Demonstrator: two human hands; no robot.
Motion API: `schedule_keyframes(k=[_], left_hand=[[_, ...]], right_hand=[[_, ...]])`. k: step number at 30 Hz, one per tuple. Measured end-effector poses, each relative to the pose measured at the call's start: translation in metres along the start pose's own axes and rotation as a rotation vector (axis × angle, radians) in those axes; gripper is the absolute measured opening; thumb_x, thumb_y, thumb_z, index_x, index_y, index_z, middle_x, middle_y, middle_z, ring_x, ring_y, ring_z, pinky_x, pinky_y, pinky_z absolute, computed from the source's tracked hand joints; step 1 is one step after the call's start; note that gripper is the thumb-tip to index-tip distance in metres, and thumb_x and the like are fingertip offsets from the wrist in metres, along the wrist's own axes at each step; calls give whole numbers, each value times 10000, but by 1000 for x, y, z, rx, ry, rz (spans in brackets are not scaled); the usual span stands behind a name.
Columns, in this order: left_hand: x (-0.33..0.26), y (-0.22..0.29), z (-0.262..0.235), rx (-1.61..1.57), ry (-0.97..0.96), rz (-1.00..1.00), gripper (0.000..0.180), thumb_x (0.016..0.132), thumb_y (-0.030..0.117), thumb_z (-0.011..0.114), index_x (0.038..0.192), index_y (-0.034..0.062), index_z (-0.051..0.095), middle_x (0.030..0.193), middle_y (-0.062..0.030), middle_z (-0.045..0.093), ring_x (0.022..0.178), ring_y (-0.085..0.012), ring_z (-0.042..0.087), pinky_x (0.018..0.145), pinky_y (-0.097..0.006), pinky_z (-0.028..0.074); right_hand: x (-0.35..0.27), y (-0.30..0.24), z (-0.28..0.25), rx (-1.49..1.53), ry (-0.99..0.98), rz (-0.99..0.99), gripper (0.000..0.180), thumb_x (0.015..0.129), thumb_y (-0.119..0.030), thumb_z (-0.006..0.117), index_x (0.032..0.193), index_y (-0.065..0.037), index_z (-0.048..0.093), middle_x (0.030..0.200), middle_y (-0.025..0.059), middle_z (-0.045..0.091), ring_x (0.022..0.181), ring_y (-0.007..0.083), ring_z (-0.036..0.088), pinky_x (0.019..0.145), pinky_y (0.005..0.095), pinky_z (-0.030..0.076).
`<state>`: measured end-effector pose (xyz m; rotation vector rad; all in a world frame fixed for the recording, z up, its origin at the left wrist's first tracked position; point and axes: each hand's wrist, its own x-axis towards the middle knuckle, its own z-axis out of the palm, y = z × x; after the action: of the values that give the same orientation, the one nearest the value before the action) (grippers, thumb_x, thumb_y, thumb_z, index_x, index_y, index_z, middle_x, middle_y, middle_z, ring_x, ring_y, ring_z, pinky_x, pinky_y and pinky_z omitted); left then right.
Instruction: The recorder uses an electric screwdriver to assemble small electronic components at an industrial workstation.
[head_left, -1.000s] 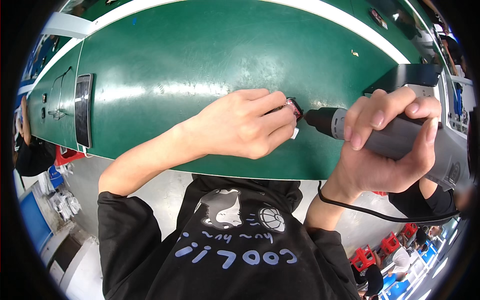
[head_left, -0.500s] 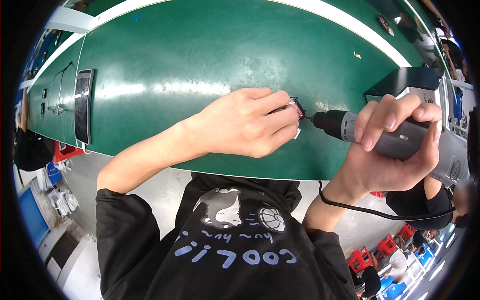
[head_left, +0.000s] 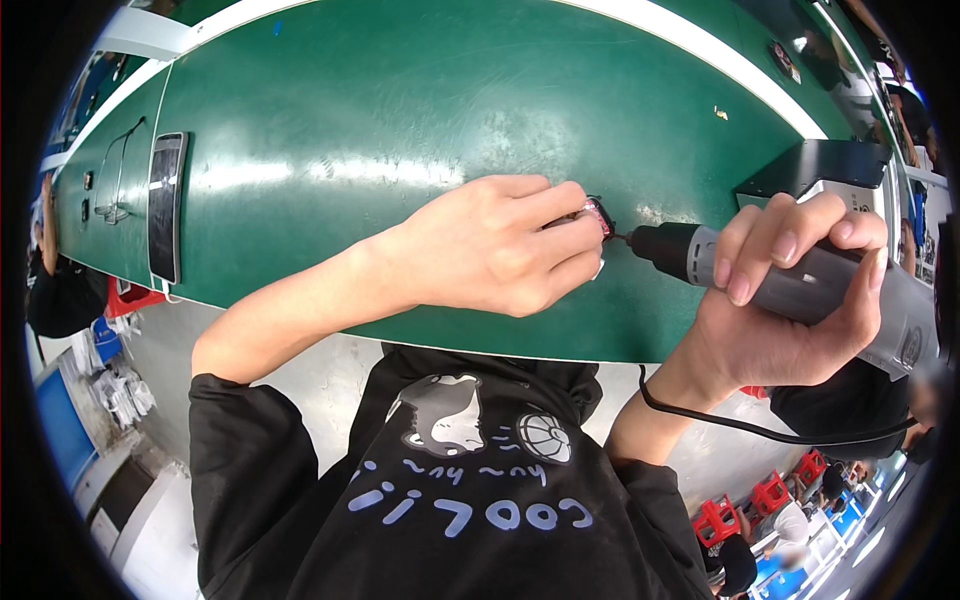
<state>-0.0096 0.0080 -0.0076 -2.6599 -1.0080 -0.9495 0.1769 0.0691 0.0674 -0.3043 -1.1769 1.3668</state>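
Left grip [head_left: 505,250] pinches a small dark-and-pink piece [head_left: 602,216] at its fingertips, mostly hidden beneath them, over the green surface [head_left: 400,110], while the right grip [head_left: 765,335] wraps a grey driver [head_left: 790,298], its bit's contact unclear.

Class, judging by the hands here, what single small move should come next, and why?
Probably the right hand should gently line up the thin bit of the gray power tool with the edge of the small dark part. The bit points at that edge, the left hand holds the part, and whether bit and part touch is too small to tell.
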Motion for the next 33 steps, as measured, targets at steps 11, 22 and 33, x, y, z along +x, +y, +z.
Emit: schedule_keyframes(k=[11,22,33], left_hand=[[0,0,0,-15,-5,0,178,663,52,682,829,-6,660,870,-43,623,708,-148,572,536,-236,488],[2,0,0,-17,-27,-4,200,644,38,683,833,-22,651,876,-54,609,711,-160,563,585,-254,543],[-1,1,-2,-26,-58,-10,208,652,58,677,842,-22,649,891,-50,608,725,-161,561,586,-253,532]], right_hand=[[-3,1,3,-32,30,20,287,985,-278,350,972,-30,493,724,116,502,404,141,371,352,274,341],[0,6,-3,9,-23,35,281,981,-289,353,968,-42,486,682,110,486,395,152,347,354,284,331],[-1,-3,0,-39,-110,30,309,988,-309,344,1034,-49,505,744,122,506,415,159,381,362,290,355]])
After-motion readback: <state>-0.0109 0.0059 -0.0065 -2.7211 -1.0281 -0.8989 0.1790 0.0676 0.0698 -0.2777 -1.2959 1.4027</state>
